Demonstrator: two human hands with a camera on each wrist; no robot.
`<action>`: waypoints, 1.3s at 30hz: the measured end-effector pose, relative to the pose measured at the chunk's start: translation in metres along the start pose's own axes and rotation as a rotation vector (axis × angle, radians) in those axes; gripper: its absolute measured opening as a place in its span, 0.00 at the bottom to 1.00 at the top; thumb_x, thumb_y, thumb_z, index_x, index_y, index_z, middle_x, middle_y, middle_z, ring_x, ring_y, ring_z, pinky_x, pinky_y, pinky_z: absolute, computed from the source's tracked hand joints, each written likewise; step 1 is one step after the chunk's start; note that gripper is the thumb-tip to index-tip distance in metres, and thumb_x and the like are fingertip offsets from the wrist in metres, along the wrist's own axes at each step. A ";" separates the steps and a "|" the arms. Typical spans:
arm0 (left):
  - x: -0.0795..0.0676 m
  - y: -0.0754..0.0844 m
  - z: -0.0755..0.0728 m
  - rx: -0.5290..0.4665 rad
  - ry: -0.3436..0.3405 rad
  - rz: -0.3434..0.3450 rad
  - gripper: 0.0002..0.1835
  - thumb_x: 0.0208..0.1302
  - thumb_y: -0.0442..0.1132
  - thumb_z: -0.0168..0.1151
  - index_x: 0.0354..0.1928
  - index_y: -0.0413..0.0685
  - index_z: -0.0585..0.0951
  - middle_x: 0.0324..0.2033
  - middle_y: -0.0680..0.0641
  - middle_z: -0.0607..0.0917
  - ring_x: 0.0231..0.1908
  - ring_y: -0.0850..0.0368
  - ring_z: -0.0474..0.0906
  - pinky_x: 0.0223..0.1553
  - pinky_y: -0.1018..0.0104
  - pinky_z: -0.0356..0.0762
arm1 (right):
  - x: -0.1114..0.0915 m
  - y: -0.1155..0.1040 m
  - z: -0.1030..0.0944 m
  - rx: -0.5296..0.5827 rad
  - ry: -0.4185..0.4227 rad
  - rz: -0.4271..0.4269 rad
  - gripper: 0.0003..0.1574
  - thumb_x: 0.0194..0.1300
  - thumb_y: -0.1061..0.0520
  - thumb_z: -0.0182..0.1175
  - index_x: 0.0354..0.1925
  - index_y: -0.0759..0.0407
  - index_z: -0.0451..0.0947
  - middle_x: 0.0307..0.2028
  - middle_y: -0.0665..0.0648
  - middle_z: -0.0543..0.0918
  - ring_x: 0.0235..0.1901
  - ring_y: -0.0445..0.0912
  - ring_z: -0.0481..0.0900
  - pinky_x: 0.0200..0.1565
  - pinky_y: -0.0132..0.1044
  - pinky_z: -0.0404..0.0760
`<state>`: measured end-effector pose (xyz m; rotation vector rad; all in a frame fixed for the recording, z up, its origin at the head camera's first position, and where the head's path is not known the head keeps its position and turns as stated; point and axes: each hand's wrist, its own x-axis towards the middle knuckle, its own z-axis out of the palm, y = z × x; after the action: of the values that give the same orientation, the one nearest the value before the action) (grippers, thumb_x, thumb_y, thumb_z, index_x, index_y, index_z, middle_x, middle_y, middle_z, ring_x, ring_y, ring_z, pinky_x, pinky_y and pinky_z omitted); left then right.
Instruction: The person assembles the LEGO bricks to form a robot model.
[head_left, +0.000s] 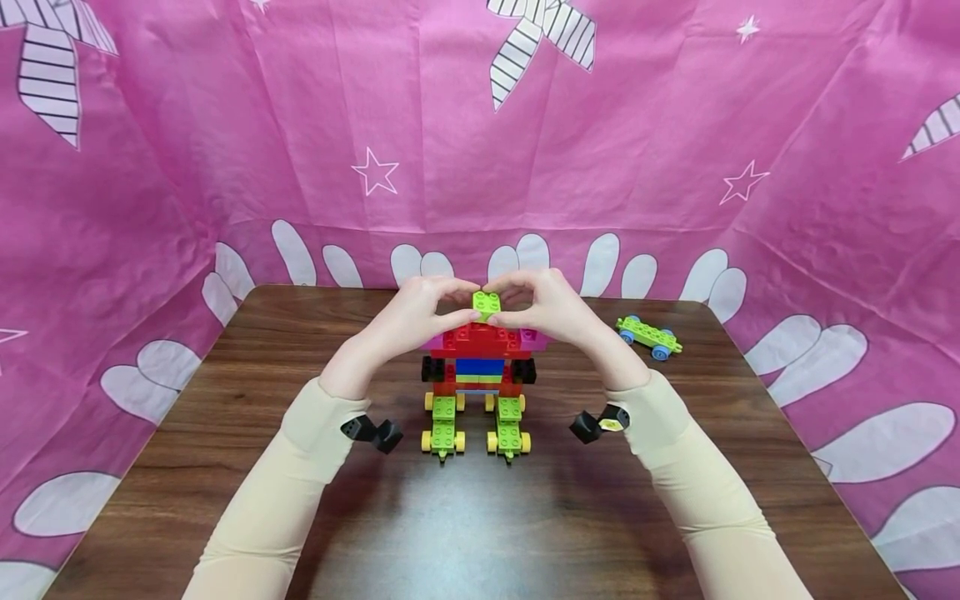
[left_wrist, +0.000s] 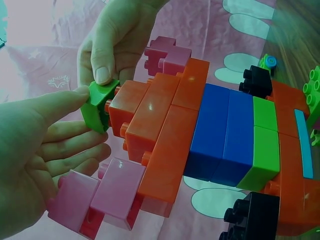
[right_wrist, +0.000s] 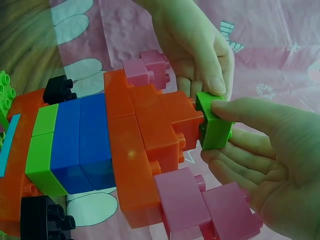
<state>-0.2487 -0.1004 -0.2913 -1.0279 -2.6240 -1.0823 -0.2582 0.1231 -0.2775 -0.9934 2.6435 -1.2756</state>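
Note:
A small lime-green brick (head_left: 486, 305) is pinched from both sides over the top of a figure built of toy bricks. My left hand (head_left: 420, 310) holds its left side with thumb and fingers, my right hand (head_left: 546, 307) its right side. Studs of the topmost red brick (left_wrist: 131, 102) show at the green brick's underside, and the green brick looks slightly tilted in the left wrist view. Below come stepped red bricks with pink arm bricks (right_wrist: 182, 197), a blue middle (head_left: 480, 367), black side bricks (head_left: 433, 369) and two green wheeled bases (head_left: 443, 433) as feet.
A separate green wheeled base (head_left: 649, 335) with blue wheels stands at the back right of the brown wooden table (head_left: 337, 533). Pink patterned cloth (head_left: 450, 167) hangs behind the table and along both sides. Small black cameras (head_left: 372, 432) sit at the wrists.

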 end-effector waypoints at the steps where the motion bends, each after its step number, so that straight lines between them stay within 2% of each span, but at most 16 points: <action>1: 0.000 0.000 0.000 0.002 -0.001 0.002 0.20 0.62 0.43 0.66 0.54 0.42 0.81 0.42 0.47 0.87 0.45 0.55 0.82 0.51 0.58 0.79 | 0.000 0.000 0.000 -0.003 -0.003 0.002 0.24 0.54 0.60 0.72 0.51 0.64 0.81 0.45 0.61 0.85 0.44 0.51 0.84 0.48 0.44 0.83; 11: -0.002 0.000 0.001 0.012 -0.006 0.008 0.19 0.62 0.43 0.66 0.52 0.41 0.82 0.42 0.46 0.87 0.45 0.54 0.83 0.51 0.58 0.79 | -0.001 0.002 0.000 -0.029 -0.023 0.013 0.24 0.55 0.58 0.71 0.51 0.62 0.81 0.45 0.60 0.86 0.45 0.50 0.84 0.48 0.45 0.83; 20: -0.003 -0.001 0.001 0.016 -0.014 0.017 0.18 0.63 0.44 0.65 0.51 0.42 0.82 0.42 0.47 0.87 0.45 0.55 0.83 0.51 0.59 0.79 | -0.003 0.006 -0.002 -0.013 -0.038 0.011 0.20 0.58 0.56 0.69 0.49 0.60 0.82 0.41 0.57 0.87 0.42 0.46 0.84 0.47 0.41 0.83; 28: -0.003 -0.002 0.000 0.027 -0.019 0.027 0.18 0.63 0.43 0.65 0.51 0.42 0.82 0.43 0.46 0.87 0.45 0.55 0.83 0.51 0.59 0.79 | -0.003 0.006 -0.004 -0.020 -0.033 0.008 0.20 0.58 0.57 0.69 0.49 0.62 0.82 0.42 0.59 0.87 0.42 0.47 0.85 0.47 0.42 0.83; 39: -0.003 0.000 -0.002 0.011 -0.040 -0.010 0.19 0.62 0.44 0.66 0.52 0.42 0.83 0.44 0.46 0.87 0.46 0.54 0.82 0.51 0.57 0.79 | -0.003 0.004 -0.004 -0.013 -0.048 0.038 0.19 0.59 0.56 0.68 0.49 0.61 0.83 0.43 0.57 0.87 0.40 0.46 0.85 0.46 0.42 0.83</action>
<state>-0.2473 -0.1035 -0.2907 -1.0463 -2.6653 -1.0592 -0.2598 0.1294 -0.2784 -0.9577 2.6246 -1.2130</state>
